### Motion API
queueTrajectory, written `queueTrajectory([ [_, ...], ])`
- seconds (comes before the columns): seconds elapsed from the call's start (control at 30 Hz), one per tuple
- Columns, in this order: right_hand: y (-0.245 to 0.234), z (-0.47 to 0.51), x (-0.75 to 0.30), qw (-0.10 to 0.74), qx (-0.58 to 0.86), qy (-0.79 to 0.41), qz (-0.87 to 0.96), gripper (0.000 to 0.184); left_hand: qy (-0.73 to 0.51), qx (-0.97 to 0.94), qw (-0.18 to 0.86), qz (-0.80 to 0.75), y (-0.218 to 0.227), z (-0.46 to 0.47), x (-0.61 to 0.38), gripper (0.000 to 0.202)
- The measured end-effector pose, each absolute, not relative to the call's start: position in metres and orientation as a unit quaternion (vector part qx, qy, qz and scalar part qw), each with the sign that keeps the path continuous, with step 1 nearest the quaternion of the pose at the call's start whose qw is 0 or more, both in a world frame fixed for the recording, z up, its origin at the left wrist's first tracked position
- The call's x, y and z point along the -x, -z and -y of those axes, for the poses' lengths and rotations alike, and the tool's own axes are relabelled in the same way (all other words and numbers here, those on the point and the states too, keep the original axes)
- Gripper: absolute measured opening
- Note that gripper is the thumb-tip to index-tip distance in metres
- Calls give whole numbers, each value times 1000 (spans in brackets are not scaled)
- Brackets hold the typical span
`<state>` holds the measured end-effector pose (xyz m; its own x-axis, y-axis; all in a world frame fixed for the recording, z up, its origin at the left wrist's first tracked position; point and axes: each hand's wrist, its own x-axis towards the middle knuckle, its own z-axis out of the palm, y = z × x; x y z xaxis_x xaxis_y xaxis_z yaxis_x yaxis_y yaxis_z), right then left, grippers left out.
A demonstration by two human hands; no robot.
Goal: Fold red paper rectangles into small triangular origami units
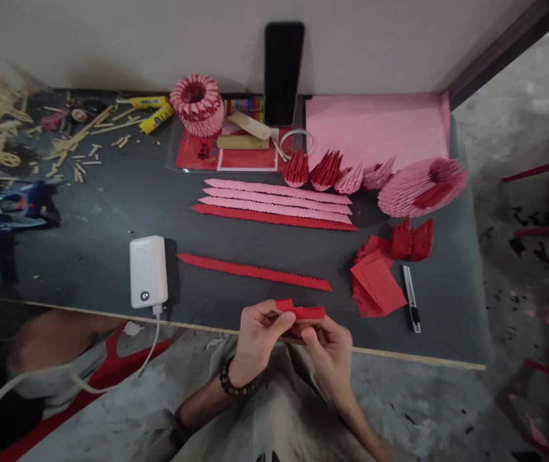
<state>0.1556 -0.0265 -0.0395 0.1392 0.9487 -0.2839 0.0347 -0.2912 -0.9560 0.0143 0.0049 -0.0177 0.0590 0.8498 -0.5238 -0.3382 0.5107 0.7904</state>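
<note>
Both my hands meet over the table's near edge and pinch a small folded red paper strip (pixel 303 312). My left hand (pixel 258 337), with a bead bracelet at the wrist, grips the strip's left end with its fingers closed. Fingers of my right hand (pixel 329 353) close on the strip from below and to the right. Just beyond them on the dark table (pixel 111 212) lies a long red chain of folded pieces (pixel 255 271). A stack of red paper rectangles (pixel 378 285) lies to the right.
A white power bank (pixel 148 271) with a cable lies to the left. Pink and red long chains (pixel 274 202), red and pink folded clusters (pixel 337 172), a pink folded model (pixel 421 186), a utility knife (pixel 412 298), pink sheets (pixel 375 128), an upright phone (pixel 283 72) and glue guns lie farther back.
</note>
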Motion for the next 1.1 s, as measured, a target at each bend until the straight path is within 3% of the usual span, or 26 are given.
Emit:
queueTrajectory([
  [0.07, 44, 26, -170, 489, 615, -421, 454, 14, -420, -227, 702, -529, 16, -6, -9, 26],
  [0.17, 47, 21, -188, 501, 574, -404, 506, 38, -374, -197, 755, -502, 14, -7, -3, 35],
  [0.23, 45, 15, -194, 488, 537, -424, 542, 41, -349, -201, 773, -491, 14, -8, -2, 36],
  [0.5, 30, 3, -191, 463, 509, -502, 524, 3, -308, -265, 770, -493, 12, -8, -7, 35],
  [0.73, 20, 12, -170, 436, 595, -583, 341, 9, -293, -327, 739, -511, 21, -6, 1, 34],
  [0.97, 21, 17, -164, 442, 641, -490, 392, 10, -275, -357, 720, -528, 16, -8, 5, 27],
  [1.1, 23, 20, -163, 438, 660, -449, 414, 10, -265, -466, 629, -564, 12, -7, 0, 19],
])
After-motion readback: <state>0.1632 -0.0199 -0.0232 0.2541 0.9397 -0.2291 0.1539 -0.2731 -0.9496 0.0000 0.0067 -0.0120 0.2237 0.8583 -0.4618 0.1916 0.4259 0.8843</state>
